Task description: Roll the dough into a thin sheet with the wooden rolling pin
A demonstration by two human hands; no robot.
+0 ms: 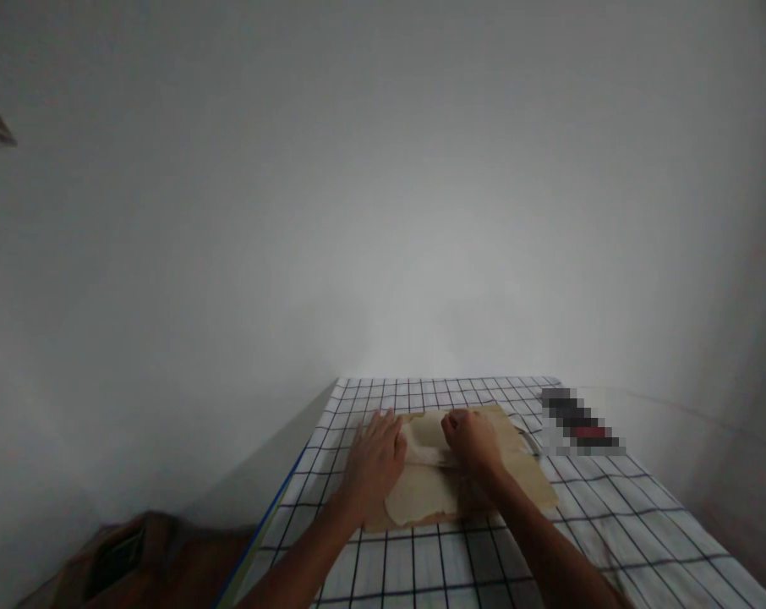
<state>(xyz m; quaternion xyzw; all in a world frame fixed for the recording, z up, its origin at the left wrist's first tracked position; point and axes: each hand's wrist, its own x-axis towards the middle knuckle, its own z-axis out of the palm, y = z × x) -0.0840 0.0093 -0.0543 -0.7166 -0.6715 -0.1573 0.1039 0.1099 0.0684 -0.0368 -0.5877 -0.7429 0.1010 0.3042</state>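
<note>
A tan, flat rectangular piece (522, 478) lies on the checked cloth, and I cannot tell if it is paper, card or board. Over it rests a paler cream sheet (424, 495) with uneven edges, crossed near its middle by a whitish strip (430, 457). My left hand (376, 452) lies flat at the left side of these sheets, fingers stretched out and pointing away from me. My right hand (468, 436) is closed, its fingers curled down against the cream sheet near the strip. Whatever is between those fingers is hidden.
A white cloth with a dark grid (414, 584) covers the table. At its right edge sits a pixelated dark and red item (579, 423). Something thin and whitish (528, 438) lies beside the tan piece. A plain wall (421, 211) stands behind; brown wooden furniture (155, 550) is low left.
</note>
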